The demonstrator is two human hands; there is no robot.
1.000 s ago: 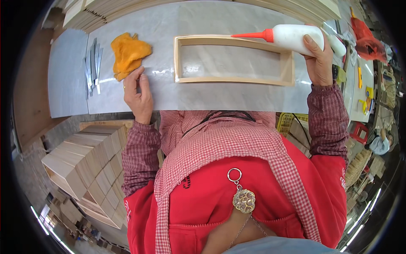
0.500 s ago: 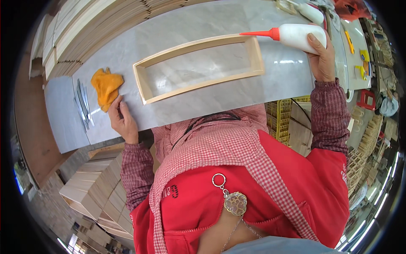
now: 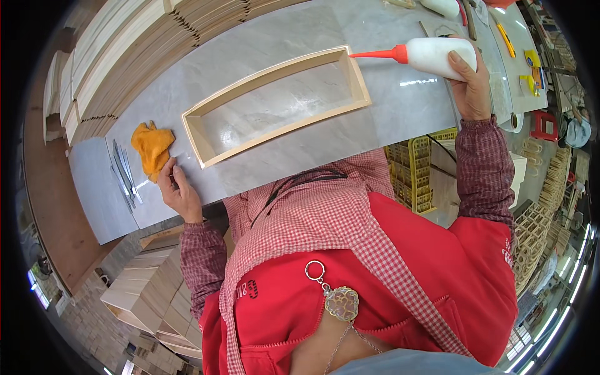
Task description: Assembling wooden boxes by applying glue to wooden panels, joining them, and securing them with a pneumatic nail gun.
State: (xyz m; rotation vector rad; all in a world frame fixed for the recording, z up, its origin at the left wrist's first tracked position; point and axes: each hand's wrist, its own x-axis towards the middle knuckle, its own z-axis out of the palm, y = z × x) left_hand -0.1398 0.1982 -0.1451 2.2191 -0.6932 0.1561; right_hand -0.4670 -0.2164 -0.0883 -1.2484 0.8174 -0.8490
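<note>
A pale wooden rectangular frame (image 3: 275,139) lies on the grey table, with a shiny whitish line along its far and left rims. My right hand (image 3: 470,84) grips a white squeeze bottle (image 3: 431,56) held on its side. Its long red nozzle (image 3: 378,55) points left, the tip at the frame's far right corner. At the frame's left, my left hand (image 3: 180,190) has its fingers curled at the lower edge of a crumpled orange cloth (image 3: 152,147). Part of its grip is hidden.
Stacked wooden boards (image 3: 137,53) line the far left of the table. Thin grey strips (image 3: 125,175) lie left of the cloth. Another white bottle (image 3: 440,6) and a yellow cutter (image 3: 505,39) are at the far right. A yellow crate (image 3: 415,172) stands below the table.
The nozzle tip has moved rightward along the far rim to the corner. My left hand stays at the cloth. The whole view has shifted slightly.
</note>
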